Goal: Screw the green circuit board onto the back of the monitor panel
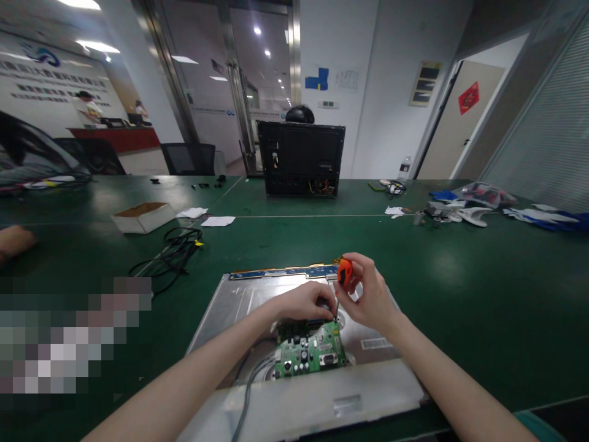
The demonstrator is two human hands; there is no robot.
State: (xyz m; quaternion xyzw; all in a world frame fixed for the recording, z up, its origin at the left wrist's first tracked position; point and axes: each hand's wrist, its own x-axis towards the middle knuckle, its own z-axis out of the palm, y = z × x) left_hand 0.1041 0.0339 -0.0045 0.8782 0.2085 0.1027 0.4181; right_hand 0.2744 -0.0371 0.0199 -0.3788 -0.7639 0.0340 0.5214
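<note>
A silver monitor panel point(248, 301) lies back-up on the green table point(460, 276) in front of me. A green circuit board point(310, 353) sits on its middle, with grey cables point(251, 377) running off its left side. My right hand point(368, 294) grips an orange-handled screwdriver point(345, 272), held upright with its tip down at the board's top right corner. My left hand point(306, 302) rests on the panel just left of the tip, fingers pinched near the screwdriver's shaft.
A black monitor housing point(301, 158) stands upright at the table's far side. A cardboard box point(142, 216), papers and coiled black cables point(172, 252) lie to the left. Gloves, bags and small parts point(464, 205) lie at the far right. Another person's hand point(13, 240) rests at the left edge.
</note>
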